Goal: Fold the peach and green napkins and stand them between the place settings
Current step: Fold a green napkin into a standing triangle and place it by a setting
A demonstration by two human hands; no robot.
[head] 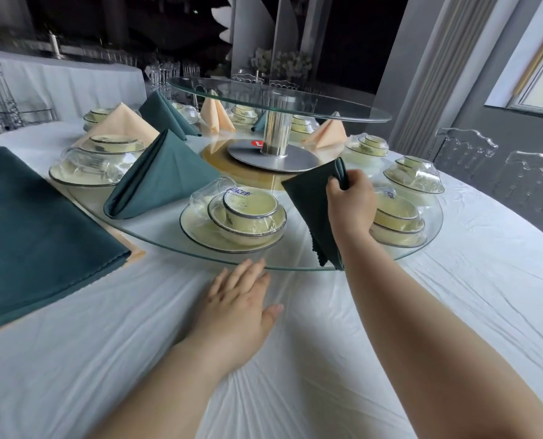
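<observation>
Firmly, the top fold of a dark green napkin (308, 204) is pinched between the curled fingers and thumb of the right hand (349, 201), so that the cloth hangs down and to the left of the hand, its lower corner reaching the near rim of the glass turntable (156, 239). Nothing is held by the left hand (238, 308): it is laid palm down on the white tablecloth (454, 296) with fingers straight, their tips just beside the glass rim and well apart from the held napkin. The napkin is kept between two wrapped place settings, the near setting (235, 223) to its left and the right setting (397, 223) partly hidden behind the wrist. Further left a standing green napkin (159, 175) is seen folded into a peak on the glass, and beyond it a standing peach napkin (121, 125). At the far left a flat green cloth (35, 232) is spread over a peach cloth (135, 253) on the table.
</observation>
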